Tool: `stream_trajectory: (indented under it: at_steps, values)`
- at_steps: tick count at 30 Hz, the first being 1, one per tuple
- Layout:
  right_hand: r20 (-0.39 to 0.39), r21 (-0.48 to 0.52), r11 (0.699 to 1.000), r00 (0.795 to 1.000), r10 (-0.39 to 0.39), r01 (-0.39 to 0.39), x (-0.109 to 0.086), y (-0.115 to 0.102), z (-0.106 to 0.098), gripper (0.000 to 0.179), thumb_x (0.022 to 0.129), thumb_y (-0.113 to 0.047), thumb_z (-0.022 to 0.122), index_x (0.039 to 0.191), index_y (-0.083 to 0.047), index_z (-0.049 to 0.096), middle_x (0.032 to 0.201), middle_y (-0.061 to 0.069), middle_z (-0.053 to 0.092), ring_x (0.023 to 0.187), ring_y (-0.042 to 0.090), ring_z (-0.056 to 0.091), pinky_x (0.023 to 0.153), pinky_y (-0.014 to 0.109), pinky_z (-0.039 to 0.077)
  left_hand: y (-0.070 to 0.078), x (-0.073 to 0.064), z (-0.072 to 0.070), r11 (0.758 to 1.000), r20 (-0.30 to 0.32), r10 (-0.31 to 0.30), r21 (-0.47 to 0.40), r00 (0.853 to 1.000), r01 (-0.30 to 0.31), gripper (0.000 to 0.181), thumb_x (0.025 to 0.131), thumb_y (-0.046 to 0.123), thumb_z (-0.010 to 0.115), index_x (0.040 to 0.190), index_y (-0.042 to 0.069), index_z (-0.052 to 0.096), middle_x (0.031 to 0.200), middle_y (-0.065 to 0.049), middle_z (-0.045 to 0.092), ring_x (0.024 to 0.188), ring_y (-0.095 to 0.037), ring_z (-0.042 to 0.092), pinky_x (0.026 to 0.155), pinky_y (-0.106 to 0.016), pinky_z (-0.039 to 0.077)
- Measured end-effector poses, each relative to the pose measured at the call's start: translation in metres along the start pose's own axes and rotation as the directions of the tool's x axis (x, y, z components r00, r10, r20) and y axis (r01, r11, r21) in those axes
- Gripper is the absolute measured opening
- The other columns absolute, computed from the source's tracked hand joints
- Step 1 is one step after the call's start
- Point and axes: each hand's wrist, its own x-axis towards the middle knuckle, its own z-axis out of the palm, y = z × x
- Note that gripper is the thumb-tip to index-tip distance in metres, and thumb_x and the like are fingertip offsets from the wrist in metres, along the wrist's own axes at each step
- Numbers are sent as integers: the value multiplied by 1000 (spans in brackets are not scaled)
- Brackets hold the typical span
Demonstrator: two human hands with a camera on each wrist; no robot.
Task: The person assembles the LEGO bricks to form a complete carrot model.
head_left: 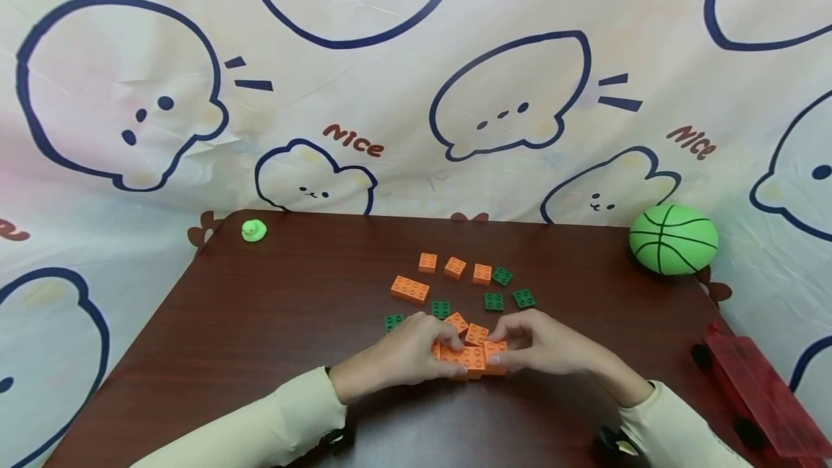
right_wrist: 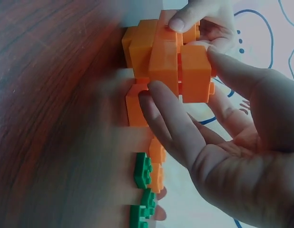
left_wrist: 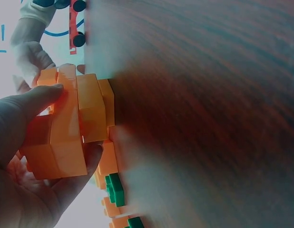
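Left hand [head_left: 412, 351] grips orange toy-brick stack [head_left: 474, 357]; right hand [head_left: 555, 341] pinches orange brick [head_left: 496, 347] at stack's right end. Loose green bricks [head_left: 494, 302] beyond stack.

Head cam sits high and farthest back on the person's side, facing forward and down across the bench [head_left: 247, 331] to the printed backdrop [head_left: 403, 92]. Left wrist cam is low, close, rolled sideways, looking past the left hand [head_left: 406, 352] and orange brick stack [head_left: 472, 360] toward the right hand [head_left: 552, 341]; right wrist cam looks back from the opposite side, equally near, sharing stack and both hands.
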Motion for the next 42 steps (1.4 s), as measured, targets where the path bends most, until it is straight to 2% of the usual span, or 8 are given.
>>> stream_trajectory:
  at_steps: [9,16,21,27,32,37,40,42]
  values:
    - [54,99,992,996,73,-78,8,-5,-4,23,95,-24,75,105,-4,69,96,10,74,84,25,73,70,48,62,0,-1,-3,1000,-9,6,4,1000,-6,15,86,27,85,96,17,81,95,7,79,63,4,50,59,-16,44]
    - [33,122,988,995,95,-98,8,-1,-3,26,96,-27,74,108,-5,71,99,8,74,86,24,74,69,46,63,-1,-1,-3,1000,-8,13,16,1000,-13,15,86,28,85,95,18,81,93,7,78,63,4,51,60,-16,46]
    - [17,108,989,994,104,-105,13,1,-6,26,97,-29,72,103,-4,75,92,4,69,84,23,71,69,43,63,-2,-2,-2,1000,-14,12,2,1000,-12,15,86,28,85,96,17,81,95,5,79,60,3,50,58,-16,46]
    - [99,124,984,989,113,-125,18,7,-11,26,99,-26,71,99,0,68,86,-2,63,80,17,62,72,35,60,-1,-1,0,1000,-2,7,-14,1000,-7,15,86,28,85,96,17,81,93,6,78,61,3,51,58,-17,45]
    - [120,115,986,987,104,-118,20,11,-13,25,99,-27,70,99,-2,67,81,-4,61,74,15,58,68,33,58,0,-1,0,1000,-7,7,-14,1000,-7,15,86,27,85,96,17,80,93,6,78,63,3,51,58,-17,44]
    - [54,77,989,991,119,-123,14,9,-9,25,100,-30,69,105,-6,69,88,0,65,77,16,61,67,34,59,-1,-1,1,1000,-15,25,-5,1000,-25,14,87,28,85,95,17,80,94,6,78,64,4,51,59,-16,45]
    - [-18,-27,999,999,45,-46,8,6,-2,26,101,-31,67,116,-10,70,103,3,71,87,15,66,75,31,60,-2,-1,1,1000,-20,28,-5,999,-28,14,86,28,85,94,18,80,92,7,78,61,3,47,56,-16,41]
    - [-60,-121,992,997,-42,34,4,4,5,28,99,-33,69,121,-14,70,114,1,72,97,12,67,82,27,59,-3,-2,1,1000,-22,26,-5,999,-26,14,86,29,85,93,19,79,93,7,78,60,2,45,54,-16,37]
